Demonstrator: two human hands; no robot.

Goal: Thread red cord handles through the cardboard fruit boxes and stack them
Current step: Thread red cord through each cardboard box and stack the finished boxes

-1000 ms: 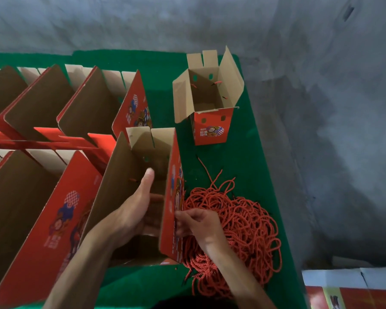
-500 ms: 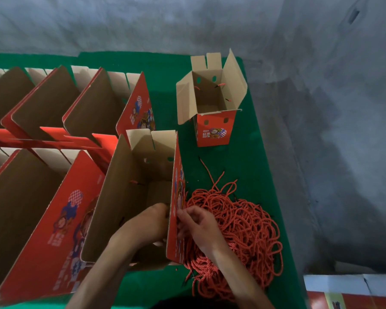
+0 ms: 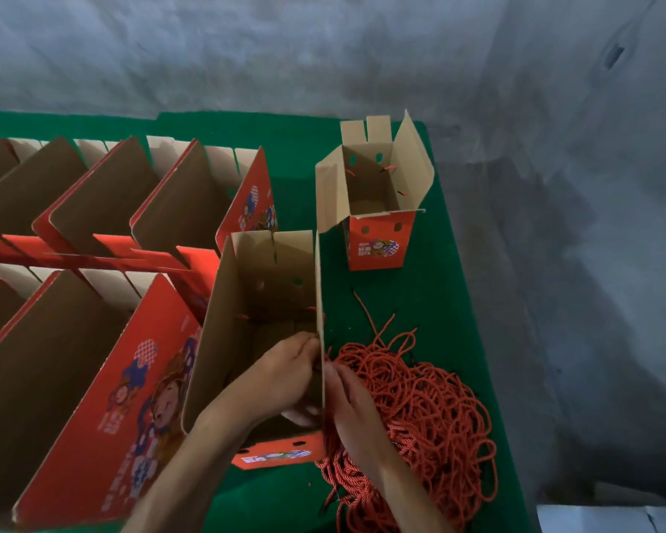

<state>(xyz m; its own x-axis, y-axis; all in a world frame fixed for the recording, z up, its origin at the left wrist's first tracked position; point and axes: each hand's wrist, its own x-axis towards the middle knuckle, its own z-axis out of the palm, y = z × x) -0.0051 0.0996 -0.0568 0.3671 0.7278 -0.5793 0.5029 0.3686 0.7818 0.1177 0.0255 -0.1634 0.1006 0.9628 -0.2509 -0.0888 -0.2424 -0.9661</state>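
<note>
An open cardboard fruit box (image 3: 243,332), red outside, stands on the green cloth (image 3: 431,302) in front of me. My left hand (image 3: 285,375) reaches inside it, thumb and curled fingers against the inner face of the right wall; what the fingers hold is hidden. My right hand (image 3: 348,394) is just outside that same wall, its fingers pinching a red cord against it. A short red cord end shows on the box's left inner wall. The loose pile of red cords (image 3: 435,413) lies right of the box, under my right wrist.
A second open box (image 3: 377,244) with cord ends poking through its walls stands at the back right. Rows of open boxes (image 3: 93,209) fill the left side. The cloth's right edge (image 3: 477,340) drops to a grey concrete floor.
My left hand dropped from the box's upper left wall down to the inside of the right wall, opposite my right hand. The box's right wall now appears edge-on.
</note>
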